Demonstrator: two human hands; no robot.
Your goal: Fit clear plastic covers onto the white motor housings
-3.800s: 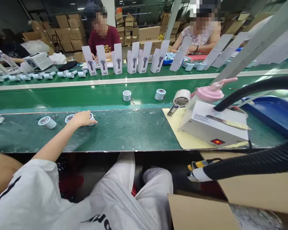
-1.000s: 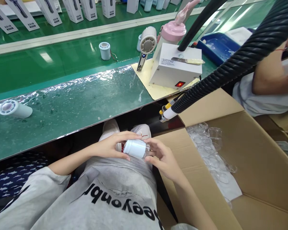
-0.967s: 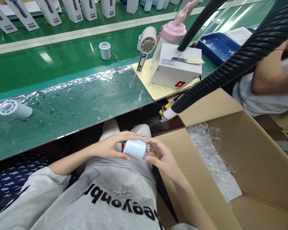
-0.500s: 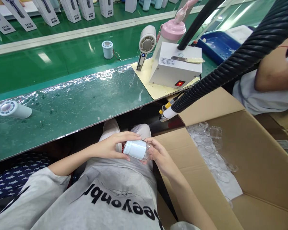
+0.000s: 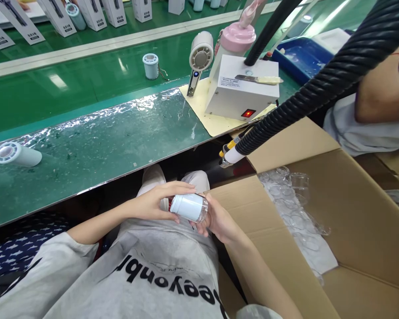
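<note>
Above my lap, a light blue fan housing lies on its side between my hands, a clear plastic cover around its right end. My left hand grips the left end, with thumb below and fingers above; a bit of red wire shows there. At the right end, my right hand is curled around the clear cover, its fingertips partly underneath. Another light blue fan housing rests on the bench at the left. A third housing, with thin wires, stands on the green belt.
A black corrugated hose with a nozzle slants over the right side. A white box with a lit red switch stands beside a handheld fan. The open carton at right holds several clear plastic covers. A co-worker's arm is at far right.
My right hand has turned around the clear cover, its fingers now lower and beneath it. My left hand keeps its grip. A light blue fan has appeared among the boxes on the far line.
</note>
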